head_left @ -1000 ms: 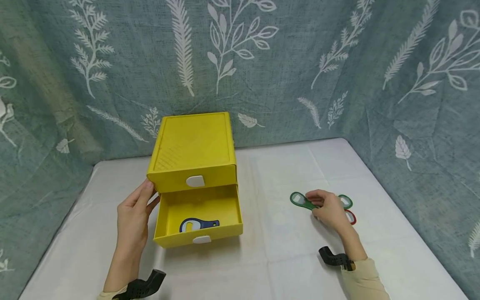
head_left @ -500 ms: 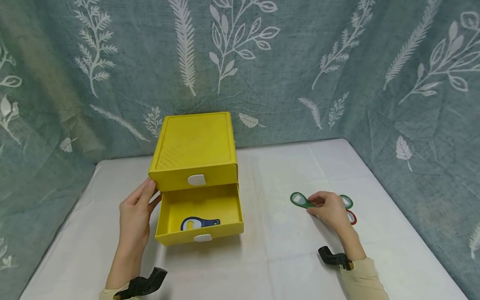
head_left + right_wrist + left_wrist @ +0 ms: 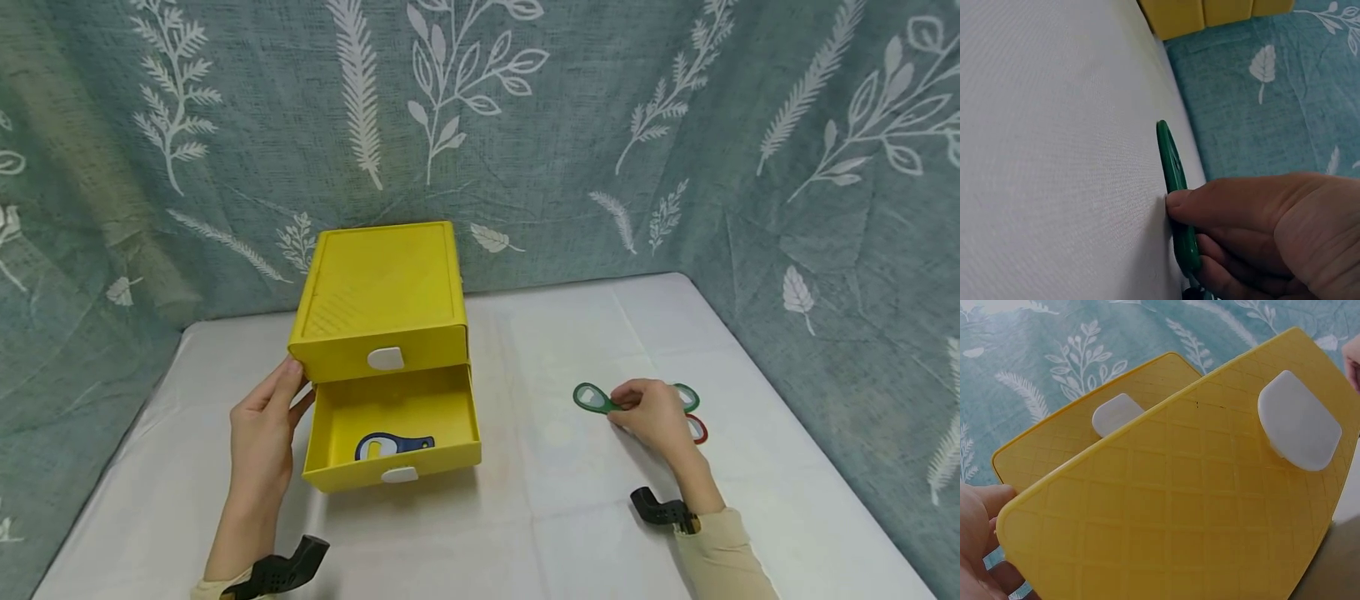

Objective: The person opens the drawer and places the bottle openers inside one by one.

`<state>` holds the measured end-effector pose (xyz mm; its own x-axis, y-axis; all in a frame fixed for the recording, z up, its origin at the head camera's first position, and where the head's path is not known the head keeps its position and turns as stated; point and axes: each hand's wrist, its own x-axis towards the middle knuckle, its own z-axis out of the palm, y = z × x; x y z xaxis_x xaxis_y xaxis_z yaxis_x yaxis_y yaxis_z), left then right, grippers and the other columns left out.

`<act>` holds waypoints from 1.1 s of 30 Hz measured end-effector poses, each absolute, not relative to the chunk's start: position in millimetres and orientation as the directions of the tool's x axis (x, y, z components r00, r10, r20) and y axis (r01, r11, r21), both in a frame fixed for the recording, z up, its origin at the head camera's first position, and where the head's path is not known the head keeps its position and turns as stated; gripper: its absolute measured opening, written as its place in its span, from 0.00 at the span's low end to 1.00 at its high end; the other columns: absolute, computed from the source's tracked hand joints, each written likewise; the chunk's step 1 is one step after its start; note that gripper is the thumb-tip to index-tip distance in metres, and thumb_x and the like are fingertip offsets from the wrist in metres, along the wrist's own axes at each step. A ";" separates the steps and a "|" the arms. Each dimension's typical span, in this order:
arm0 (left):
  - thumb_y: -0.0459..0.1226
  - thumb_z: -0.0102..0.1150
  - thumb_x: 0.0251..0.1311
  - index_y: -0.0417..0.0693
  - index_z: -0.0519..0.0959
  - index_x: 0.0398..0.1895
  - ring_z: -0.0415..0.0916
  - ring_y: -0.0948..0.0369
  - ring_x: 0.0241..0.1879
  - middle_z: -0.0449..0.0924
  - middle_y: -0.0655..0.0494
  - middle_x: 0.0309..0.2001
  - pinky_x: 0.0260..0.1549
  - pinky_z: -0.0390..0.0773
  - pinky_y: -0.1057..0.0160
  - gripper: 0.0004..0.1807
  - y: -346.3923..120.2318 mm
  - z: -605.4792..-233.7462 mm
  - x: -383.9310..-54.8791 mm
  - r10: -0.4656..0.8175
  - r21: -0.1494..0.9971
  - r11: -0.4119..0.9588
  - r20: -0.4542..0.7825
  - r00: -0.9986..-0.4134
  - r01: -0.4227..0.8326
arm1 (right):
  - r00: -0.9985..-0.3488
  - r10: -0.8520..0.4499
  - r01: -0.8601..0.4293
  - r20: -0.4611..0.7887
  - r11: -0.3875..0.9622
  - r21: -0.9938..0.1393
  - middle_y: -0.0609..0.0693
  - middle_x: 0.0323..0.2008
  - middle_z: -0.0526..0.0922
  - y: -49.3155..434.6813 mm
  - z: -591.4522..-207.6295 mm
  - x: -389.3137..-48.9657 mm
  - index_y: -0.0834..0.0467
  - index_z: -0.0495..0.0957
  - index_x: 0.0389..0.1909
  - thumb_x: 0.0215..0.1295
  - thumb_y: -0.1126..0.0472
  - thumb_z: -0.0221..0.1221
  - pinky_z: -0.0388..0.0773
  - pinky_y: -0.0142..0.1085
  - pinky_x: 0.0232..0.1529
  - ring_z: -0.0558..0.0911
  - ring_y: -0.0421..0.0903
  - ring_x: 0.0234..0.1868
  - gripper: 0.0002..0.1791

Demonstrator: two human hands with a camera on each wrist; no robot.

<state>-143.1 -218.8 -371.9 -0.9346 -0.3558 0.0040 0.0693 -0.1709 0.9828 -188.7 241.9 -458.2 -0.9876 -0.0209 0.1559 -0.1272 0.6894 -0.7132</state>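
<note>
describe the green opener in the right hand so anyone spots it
Start at the yellow drawer unit and go right to the person's right hand. The green opener is pinched there. Its rounded end points left, while the other green one and the red one show right of the hand.

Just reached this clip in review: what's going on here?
A person's right hand pinches a green tool over the white table; a second green tool and a red tool lie partly hidden behind that hand. The left hand touches the left side of a yellow drawer unit, whose lower drawer is open with a blue tool inside.
</note>
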 end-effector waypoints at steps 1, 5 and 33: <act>0.47 0.59 0.67 0.49 0.74 0.65 0.69 0.57 0.61 0.70 0.53 0.66 0.54 0.75 0.67 0.26 -219.0 -372.2 -143.1 -0.356 0.982 -0.173 0.006 -0.935 0.072 | -0.987 -0.024 -0.130 0.156 0.687 -0.715 0.53 0.31 0.86 241.6 -458.5 -188.9 0.64 0.85 0.36 0.48 0.71 0.74 0.83 0.40 0.34 0.85 0.48 0.34 0.13; 0.46 0.59 0.67 0.49 0.74 0.66 0.68 0.57 0.62 0.70 0.54 0.67 0.54 0.75 0.68 0.26 -219.8 -372.9 -143.6 -0.357 0.982 -0.174 0.009 -0.934 0.076 | -0.987 -0.045 -0.146 0.154 0.658 -0.739 0.54 0.32 0.86 240.9 -458.5 -189.5 0.66 0.85 0.38 0.48 0.70 0.74 0.84 0.37 0.34 0.85 0.48 0.34 0.14; 0.48 0.59 0.66 0.50 0.74 0.66 0.67 0.58 0.63 0.69 0.55 0.67 0.52 0.75 0.70 0.27 -215.9 -373.3 -144.5 -0.373 0.988 -0.141 0.010 -0.928 0.067 | -0.961 -0.002 -0.225 0.276 0.588 -0.777 0.47 0.33 0.87 240.0 -448.6 -186.6 0.59 0.88 0.41 0.51 0.66 0.75 0.77 0.34 0.32 0.82 0.46 0.35 0.15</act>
